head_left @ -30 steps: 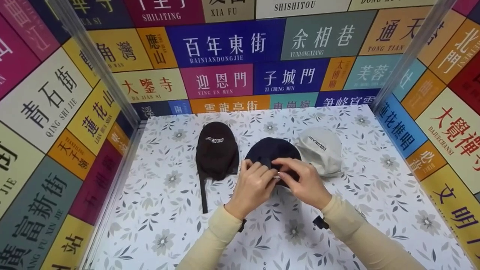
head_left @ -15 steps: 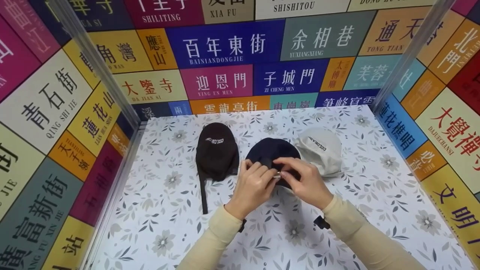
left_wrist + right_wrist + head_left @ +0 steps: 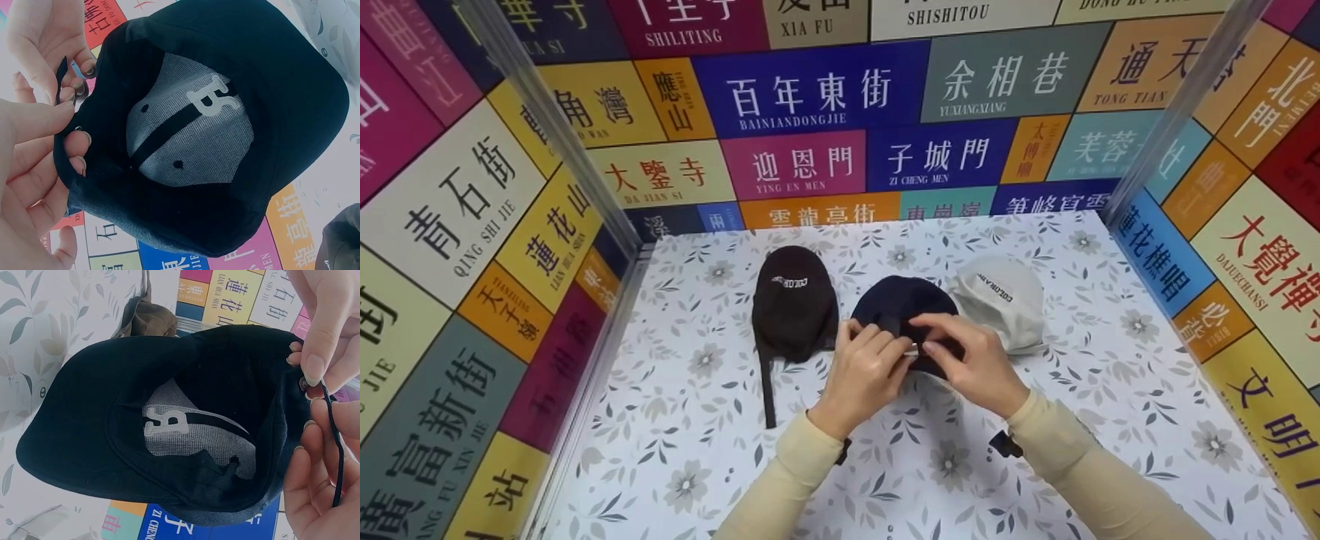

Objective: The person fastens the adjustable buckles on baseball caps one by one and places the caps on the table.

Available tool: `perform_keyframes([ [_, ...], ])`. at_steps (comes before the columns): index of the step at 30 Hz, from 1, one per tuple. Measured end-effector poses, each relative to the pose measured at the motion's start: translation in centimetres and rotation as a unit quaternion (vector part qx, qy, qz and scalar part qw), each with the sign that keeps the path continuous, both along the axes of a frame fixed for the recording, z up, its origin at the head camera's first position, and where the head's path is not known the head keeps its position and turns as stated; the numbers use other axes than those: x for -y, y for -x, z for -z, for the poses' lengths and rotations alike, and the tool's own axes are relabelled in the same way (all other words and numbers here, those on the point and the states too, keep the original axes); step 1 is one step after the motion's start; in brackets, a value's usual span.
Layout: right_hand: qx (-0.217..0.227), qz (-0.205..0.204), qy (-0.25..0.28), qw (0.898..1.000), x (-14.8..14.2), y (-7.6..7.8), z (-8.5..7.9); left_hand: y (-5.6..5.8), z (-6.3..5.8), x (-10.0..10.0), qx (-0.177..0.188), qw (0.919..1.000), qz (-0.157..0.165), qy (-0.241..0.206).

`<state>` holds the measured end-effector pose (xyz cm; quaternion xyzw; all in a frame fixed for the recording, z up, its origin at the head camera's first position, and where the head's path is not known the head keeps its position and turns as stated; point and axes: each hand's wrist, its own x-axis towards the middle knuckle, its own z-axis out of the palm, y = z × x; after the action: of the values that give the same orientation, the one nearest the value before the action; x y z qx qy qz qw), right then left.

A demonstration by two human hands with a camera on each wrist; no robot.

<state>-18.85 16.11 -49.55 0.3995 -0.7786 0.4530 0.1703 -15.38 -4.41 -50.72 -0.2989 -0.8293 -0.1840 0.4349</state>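
Note:
A navy baseball cap (image 3: 906, 295) is held at its back by both hands, near the middle of the table in the head view. My left hand (image 3: 864, 375) pinches the back strap beside a small metal buckle (image 3: 304, 384), thumb on top. My right hand (image 3: 976, 367) has its fingers on the strap (image 3: 336, 455), whose free length runs down across the palm in the right wrist view. Both wrist views look into the cap, where a pale letter patch (image 3: 214, 100) shows on mesh lining and the brim (image 3: 304, 73) points away from the hands.
A dark brown cap (image 3: 795, 307) lies to the left, its long strap (image 3: 768, 390) trailing toward the front. Just behind the right hand is an off-white cap (image 3: 1006, 300). The table (image 3: 682, 420) has a leaf-patterned cover, with colourful sign-printed walls (image 3: 810, 90) on three sides.
My right hand has shifted very slightly to the right, and the gap between its thumb and the left hand's fingers is a little wider. The left hand stays nearly still at the navy cap.

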Motion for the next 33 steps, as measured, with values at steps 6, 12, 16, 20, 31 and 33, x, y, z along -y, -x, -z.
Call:
perform_keyframes([
  [6, -0.001, 0.002, -0.001, 1.000, -0.02, -0.01, 0.13, 0.00, 0.07, 0.00, 0.002, 1.0000, 0.000, 0.000],
  [12, -0.027, 0.009, 0.003, 1.000, -0.05, 0.18, -0.03, -0.02, 0.23, 0.04, 0.006, 1.0000, 0.000, -0.002],
  [16, -0.056, 0.024, 0.014, 0.998, -0.02, 0.43, -0.26, -0.02, 0.27, 0.08, 0.006, 1.0000, -0.001, 0.000],
  [20, -0.070, 0.028, 0.004, 0.997, 0.09, 0.46, -0.05, -0.01, 0.23, 0.05, 0.004, 1.0000, 0.001, 0.000],
  [31, -0.061, 0.028, -0.022, 0.997, 0.27, -0.13, 0.64, -0.04, 0.18, -0.19, 0.001, 0.9999, 0.009, -0.008],
  [33, -0.062, 0.027, -0.021, 0.997, 0.32, -0.17, 0.56, -0.01, 0.15, -0.22, 0.001, 0.9999, 0.010, -0.009],
])
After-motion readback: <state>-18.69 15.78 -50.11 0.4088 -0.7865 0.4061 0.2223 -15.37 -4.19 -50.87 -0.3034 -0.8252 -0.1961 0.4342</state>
